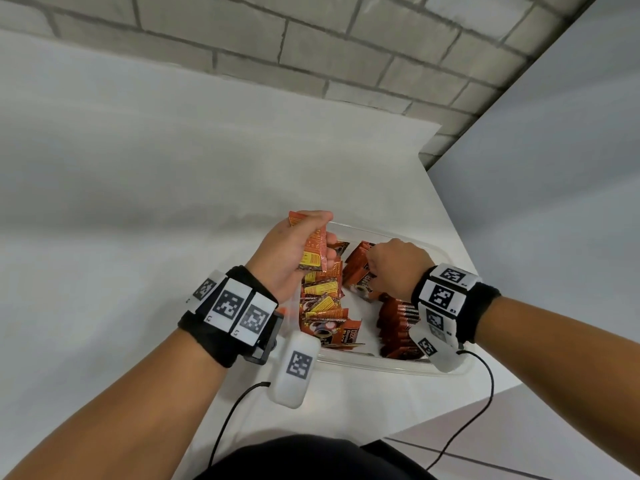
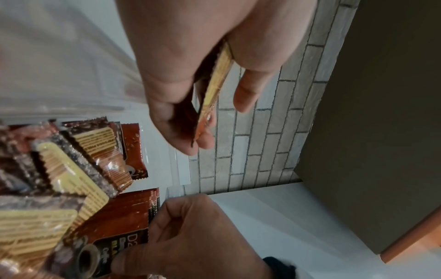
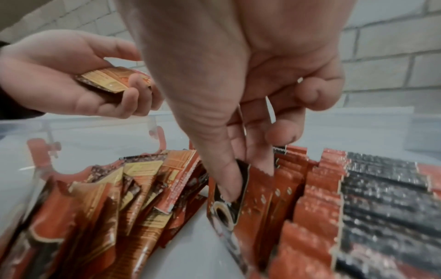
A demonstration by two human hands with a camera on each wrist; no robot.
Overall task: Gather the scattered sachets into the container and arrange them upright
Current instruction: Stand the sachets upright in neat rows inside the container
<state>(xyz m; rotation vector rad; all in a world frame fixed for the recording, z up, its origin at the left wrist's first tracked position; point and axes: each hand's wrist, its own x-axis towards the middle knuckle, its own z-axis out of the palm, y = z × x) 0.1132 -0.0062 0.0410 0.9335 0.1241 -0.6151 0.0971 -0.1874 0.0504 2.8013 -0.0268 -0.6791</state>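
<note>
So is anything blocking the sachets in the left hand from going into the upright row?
Yes: the right hand sits on the upright row, pinching its front sachet. The left hand holds its sachets above the loose pile.

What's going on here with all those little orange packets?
A person is sorting coffee sachets in a clear plastic container on a white table. Their left hand holds a small bunch of sachets above the container. Their right hand pinches one sachet at the end of an upright row on the right side. On the left side, a loose pile lies flat or leaning, not yet stood up.
</note>
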